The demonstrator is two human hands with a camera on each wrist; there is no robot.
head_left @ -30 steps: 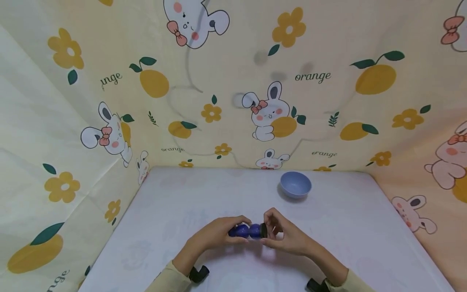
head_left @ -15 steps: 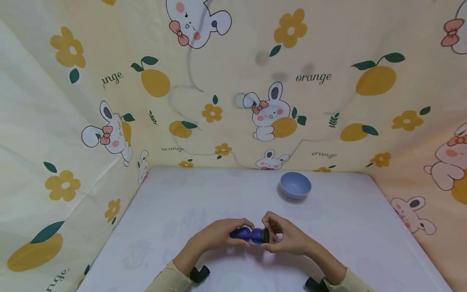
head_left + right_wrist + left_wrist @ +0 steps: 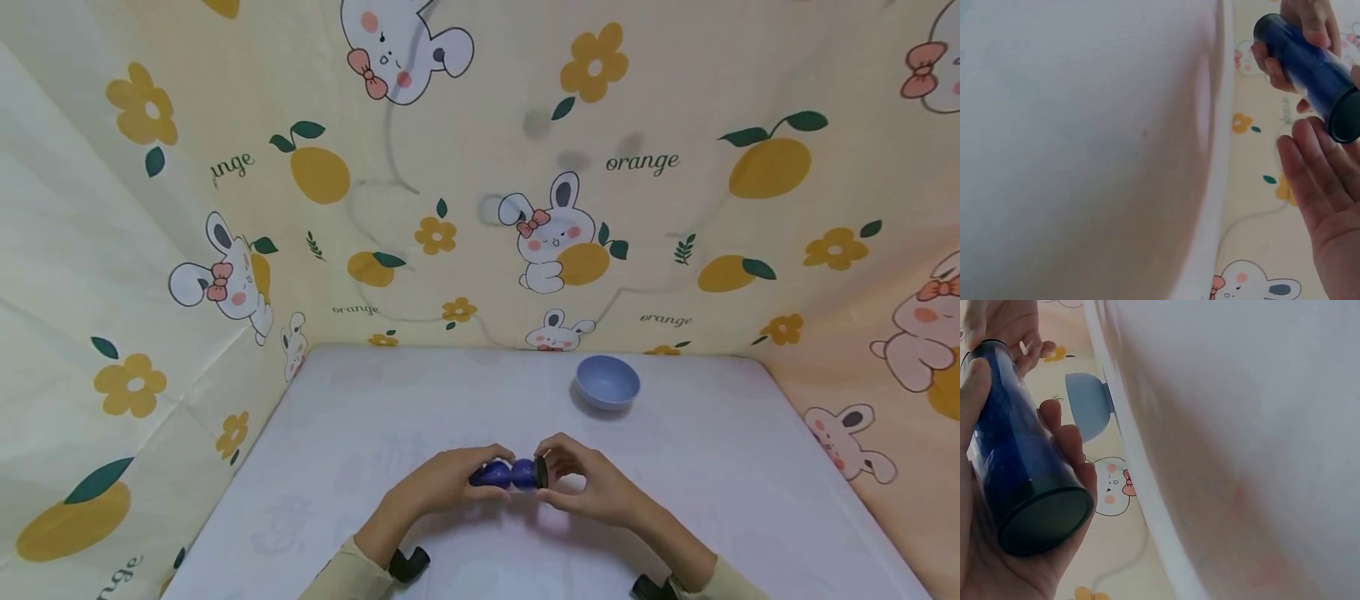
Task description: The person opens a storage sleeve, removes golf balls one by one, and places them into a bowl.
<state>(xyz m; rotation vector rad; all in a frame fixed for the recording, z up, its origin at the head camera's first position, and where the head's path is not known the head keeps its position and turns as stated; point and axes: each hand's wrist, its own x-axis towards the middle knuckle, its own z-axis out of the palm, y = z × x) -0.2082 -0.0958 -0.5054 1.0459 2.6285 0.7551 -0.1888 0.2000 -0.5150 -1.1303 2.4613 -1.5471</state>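
Observation:
A clear tube [image 3: 516, 475] with round blue shapes inside is held lengthwise between both hands above the table. My left hand [image 3: 450, 480] grips its left end; in the left wrist view the fingers and thumb wrap around the tube [image 3: 1019, 434]. The dark flat end [image 3: 1046, 522] of the tube faces that camera. At the tube's right end, my right hand [image 3: 596, 483] pinches the black lid [image 3: 542, 472] between thumb and fingertips. From the right wrist, the fingers [image 3: 1319, 162] appear extended beneath the lid [image 3: 1346, 117], and the thumb is mostly hidden.
A blue bowl [image 3: 607, 382] stands toward the back of the white-covered table [image 3: 360, 408], right of the hands. A cloth printed with rabbits and oranges [image 3: 465, 125] rises behind the table and along both sides.
The tube and hands dipped slightly toward me, then rose back. The right fingers have shifted around the lid; the left hand keeps its grip. The bowl has stayed in place.

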